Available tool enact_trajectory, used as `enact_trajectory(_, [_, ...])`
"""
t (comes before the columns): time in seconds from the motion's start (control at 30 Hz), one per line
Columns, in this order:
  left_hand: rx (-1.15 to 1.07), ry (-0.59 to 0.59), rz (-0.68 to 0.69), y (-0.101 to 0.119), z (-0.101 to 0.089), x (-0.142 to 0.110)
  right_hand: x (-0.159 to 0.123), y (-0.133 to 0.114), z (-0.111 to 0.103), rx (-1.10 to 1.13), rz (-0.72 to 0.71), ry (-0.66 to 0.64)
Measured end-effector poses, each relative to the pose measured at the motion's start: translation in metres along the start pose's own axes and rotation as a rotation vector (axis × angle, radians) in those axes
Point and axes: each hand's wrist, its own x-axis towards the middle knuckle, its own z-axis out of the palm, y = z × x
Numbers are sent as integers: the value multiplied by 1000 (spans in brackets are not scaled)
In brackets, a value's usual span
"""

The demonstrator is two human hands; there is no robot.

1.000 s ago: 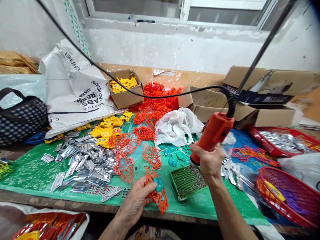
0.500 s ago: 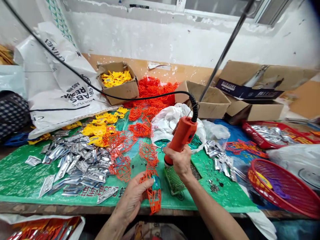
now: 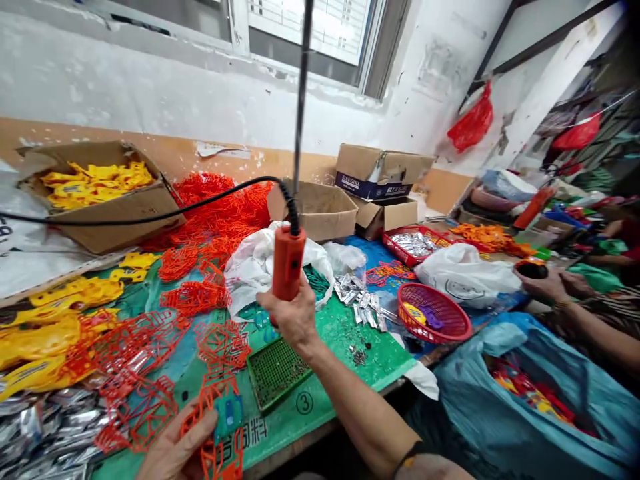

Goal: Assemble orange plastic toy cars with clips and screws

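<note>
My right hand (image 3: 293, 319) is wrapped round an orange electric screwdriver (image 3: 287, 262) held upright, with a black cable running off to the left. Below it lies a green perforated tray (image 3: 278, 369) holding small screws. At the bottom edge my left hand (image 3: 173, 450) grips an orange plastic lattice part (image 3: 220, 440) with a teal piece (image 3: 229, 415) set in it. More orange lattice parts (image 3: 135, 360) lie on the green mat (image 3: 350, 340) around it.
A cardboard box of yellow parts (image 3: 100, 190) and an orange heap (image 3: 220, 207) are at the back left. White bags, open cartons, red baskets (image 3: 434, 313) and a blue bag (image 3: 525, 393) stand right. Another person's hands (image 3: 550, 283) work at far right.
The view has swung right, showing the room's right side. My right hand brought the screwdriver upright above the green tray. My left hand still holds the orange part, now at the frame's bottom.
</note>
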Motion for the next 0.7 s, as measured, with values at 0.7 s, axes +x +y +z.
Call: enact_trajectory(0.7, [-213, -380, -69, -9, 17, -5, 7, 65, -191, -1589, 362, 7])
